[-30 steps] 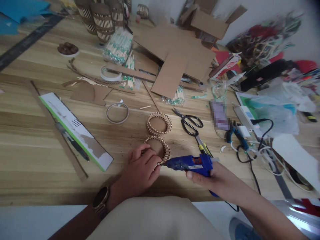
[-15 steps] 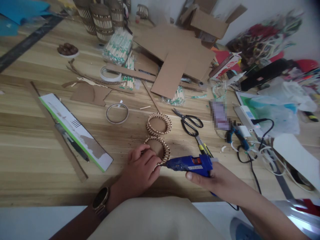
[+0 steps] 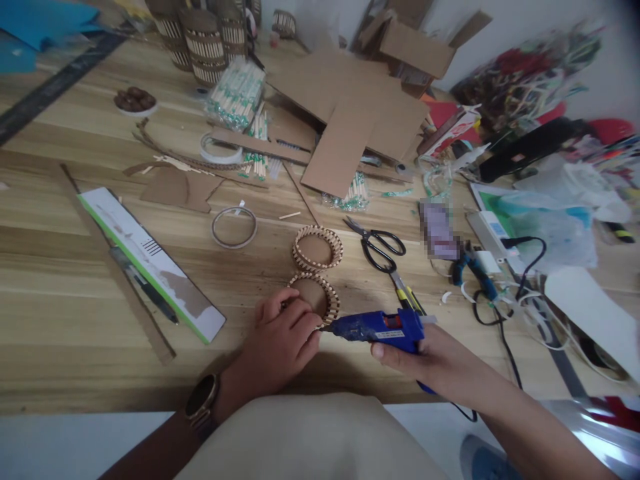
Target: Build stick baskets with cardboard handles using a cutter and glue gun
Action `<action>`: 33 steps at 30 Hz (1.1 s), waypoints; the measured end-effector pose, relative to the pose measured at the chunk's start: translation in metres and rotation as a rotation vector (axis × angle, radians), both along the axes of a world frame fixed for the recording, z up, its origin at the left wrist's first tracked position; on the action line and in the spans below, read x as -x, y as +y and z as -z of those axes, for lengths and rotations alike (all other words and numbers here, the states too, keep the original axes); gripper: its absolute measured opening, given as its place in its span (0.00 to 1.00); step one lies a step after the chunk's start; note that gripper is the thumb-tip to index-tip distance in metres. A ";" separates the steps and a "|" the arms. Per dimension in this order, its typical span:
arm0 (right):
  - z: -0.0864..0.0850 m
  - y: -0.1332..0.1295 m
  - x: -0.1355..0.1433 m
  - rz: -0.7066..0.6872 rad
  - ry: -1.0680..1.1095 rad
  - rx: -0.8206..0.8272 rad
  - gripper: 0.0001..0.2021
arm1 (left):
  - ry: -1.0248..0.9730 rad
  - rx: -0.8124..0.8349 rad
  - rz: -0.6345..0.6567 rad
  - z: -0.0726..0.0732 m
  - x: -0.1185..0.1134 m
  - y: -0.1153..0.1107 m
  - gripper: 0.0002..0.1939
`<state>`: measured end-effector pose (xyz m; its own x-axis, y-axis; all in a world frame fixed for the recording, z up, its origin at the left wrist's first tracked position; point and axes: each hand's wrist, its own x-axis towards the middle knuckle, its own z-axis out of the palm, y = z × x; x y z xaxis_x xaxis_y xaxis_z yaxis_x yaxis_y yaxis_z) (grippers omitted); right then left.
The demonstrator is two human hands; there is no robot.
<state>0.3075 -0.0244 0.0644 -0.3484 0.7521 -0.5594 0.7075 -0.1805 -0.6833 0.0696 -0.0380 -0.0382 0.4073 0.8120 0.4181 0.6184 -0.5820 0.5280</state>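
My left hand [image 3: 287, 330] is closed over the near left side of a round basket [image 3: 333, 303] made of short wooden sticks with a cardboard base. A blue glue gun [image 3: 373, 328] is gripped in my right hand [image 3: 433, 357]. Its dark nozzle points left and meets the basket's near edge by my left fingertips; the exact contact is hidden. Just beyond stands a second round stick basket [image 3: 317, 247], right up against the first. Black-handled scissors [image 3: 383, 247] and a yellow-and-black cutter [image 3: 405, 293] lie to the right of the two baskets.
Left lie a white-and-green cardboard strip [image 3: 153, 263] and a dark utility knife [image 3: 145, 283]. A tape ring [image 3: 234, 227] is left of the baskets. Cardboard sheets [image 3: 345, 127] and bagged sticks [image 3: 237, 93] fill the back. Pliers [image 3: 475, 273] and cables [image 3: 505, 340] lie right.
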 end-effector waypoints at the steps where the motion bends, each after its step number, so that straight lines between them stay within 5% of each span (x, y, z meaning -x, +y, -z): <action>1: 0.000 0.000 0.000 -0.001 0.003 -0.006 0.23 | 0.002 0.003 0.001 0.000 0.000 0.000 0.07; 33: -0.005 -0.004 0.006 0.003 0.018 -0.064 0.18 | -0.005 -0.004 -0.008 0.001 -0.001 0.000 0.07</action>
